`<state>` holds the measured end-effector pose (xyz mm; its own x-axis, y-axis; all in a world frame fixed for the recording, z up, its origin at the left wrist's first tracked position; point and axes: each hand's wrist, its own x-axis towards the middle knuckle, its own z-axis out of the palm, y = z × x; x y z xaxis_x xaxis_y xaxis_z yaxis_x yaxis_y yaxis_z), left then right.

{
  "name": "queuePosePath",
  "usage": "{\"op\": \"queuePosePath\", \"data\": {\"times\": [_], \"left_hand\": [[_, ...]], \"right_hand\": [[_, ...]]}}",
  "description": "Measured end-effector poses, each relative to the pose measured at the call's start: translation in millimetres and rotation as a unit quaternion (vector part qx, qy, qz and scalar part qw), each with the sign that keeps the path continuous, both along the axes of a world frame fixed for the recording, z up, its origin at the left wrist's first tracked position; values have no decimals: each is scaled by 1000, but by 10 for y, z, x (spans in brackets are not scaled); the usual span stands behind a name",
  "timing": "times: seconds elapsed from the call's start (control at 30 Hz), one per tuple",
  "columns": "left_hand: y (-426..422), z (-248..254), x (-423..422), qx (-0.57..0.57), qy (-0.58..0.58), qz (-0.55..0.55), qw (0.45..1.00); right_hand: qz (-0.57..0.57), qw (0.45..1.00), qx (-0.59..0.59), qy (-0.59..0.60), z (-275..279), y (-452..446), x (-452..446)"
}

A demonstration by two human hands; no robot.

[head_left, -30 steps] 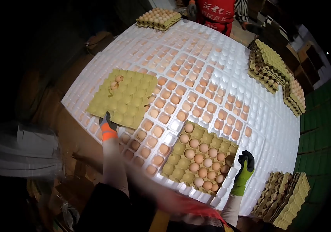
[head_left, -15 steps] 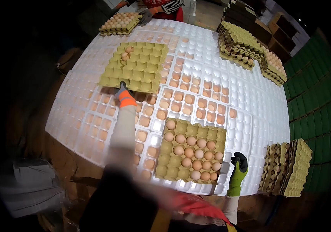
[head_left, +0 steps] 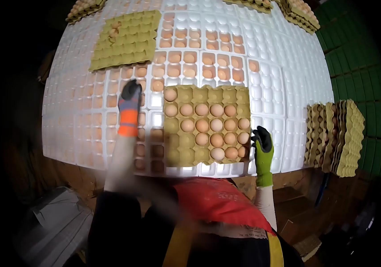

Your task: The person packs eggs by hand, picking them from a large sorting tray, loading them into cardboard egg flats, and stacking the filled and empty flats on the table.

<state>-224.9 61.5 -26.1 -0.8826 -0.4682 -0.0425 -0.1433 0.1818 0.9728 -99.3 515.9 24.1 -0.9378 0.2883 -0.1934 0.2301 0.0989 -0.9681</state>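
Your egg tray (head_left: 186, 141) probably flexes, eggs (head_left: 216, 124) crack easily: support opposite edges. Right hand (head_left: 264, 144), 3 o'clock: half-curled, looks empty. Left hand (head_left: 131, 95), 10 o'clock: curled, can't tell what's inside.

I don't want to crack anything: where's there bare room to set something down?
No bare tabletop shows. Egg-free: the empty white cups between the right hand and the upright pulp trays, on up toward the top-right egg stack. Crowded: left and middle, with egg-filled cups, the upper-left pulp tray and the egg-loaded tray.
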Motion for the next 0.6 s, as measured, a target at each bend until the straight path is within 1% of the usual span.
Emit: {"op": "queuePosePath", "data": {"times": [0.03, 0.07, 0.13, 0.2, 0.23, 0.27, 0.33, 0.37, 0.43, 0.47, 0.5, 0.53, 0.57, 0.6], "left_hand": [[158, -48, 326, -124, -43, -73, 989], [411, 31, 681, -86, -15, -106, 991], [578, -28, 1122, -49, -38, -158, 986], [922, 66, 1210, -190, -99, -140, 967], [1046, 98, 1206, -257, -74, -111, 957], [1139, 136, 1167, -250, -61, -128, 958], [1199, 170, 1126, -172, -80, -75, 979], [1096, -24, 1137, -173, -52, -80, 980], [1073, -43, 1138, -174, -58, -87, 979], [1034, -25, 1164, -177, -69, -88, 978], [1119, 61, 1182, -170, -40, -88, 981], [1235, 190, 1185, -212, -34, -100, 972], [1410, 141, 1191, -180, -18, -73, 981], [1620, 211, 1166, -103, -15, -71, 992]], "right_hand": [[12, 997, 74, 29, -29, -98, -69], [15, 989, 146, 25, 70, -203, -139], [8, 976, 212, 46, -34, -232, -243], [-3, 980, 198, -12, -34, -319, -324], [35, 972, 229, -39, 16, -350, -383], [27, 964, 259, -52, 50, -422, -414], [10, 956, 287, -53, 114, -466, -426], [5, 953, 297, -54, 143, -447, -413], [24, 952, 304, -38, 208, -461, -420], [10, 970, 238, -37, 307, -446, -379], [0, 978, 210, -8, 321, -365, -344], [-24, 983, 179, 12, 282, -261, -332], [-29, 992, 107, -59, 448, -149, -323], [-36, 989, 140, 13, 325, 79, -318]]}}
